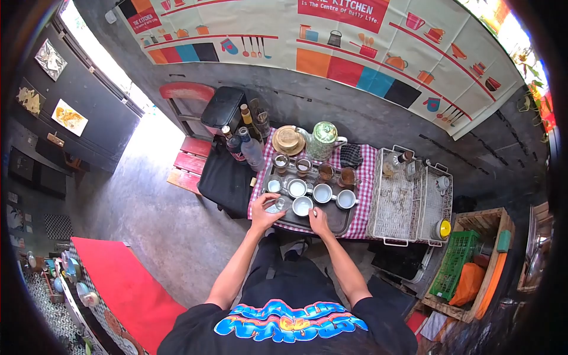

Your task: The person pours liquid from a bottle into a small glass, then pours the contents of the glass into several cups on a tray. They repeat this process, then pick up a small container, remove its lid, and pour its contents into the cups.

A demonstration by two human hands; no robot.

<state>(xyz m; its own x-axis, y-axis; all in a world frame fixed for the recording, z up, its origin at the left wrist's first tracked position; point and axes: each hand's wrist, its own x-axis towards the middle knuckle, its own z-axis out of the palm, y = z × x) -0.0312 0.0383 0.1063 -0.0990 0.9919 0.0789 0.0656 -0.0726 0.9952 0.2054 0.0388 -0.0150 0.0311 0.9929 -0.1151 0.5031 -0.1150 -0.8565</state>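
Toward seven o'clock on the dark tray (338, 227), the left hand (259, 214) has its fingers around a clear glass (283, 204) — the right hand (319, 222) pinches a white cup (302, 206) at six, three other white cups (322, 193) already set down.

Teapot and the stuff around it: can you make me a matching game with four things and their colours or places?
Things
1. Teapot
2. Tablecloth
3. Orange bag
4. Left hand

Matches
A. inside the wooden crate
B. holding a small clear glass
C. green and white
D. checked, with white squares

Right pairs: 1-C, 2-D, 3-A, 4-B
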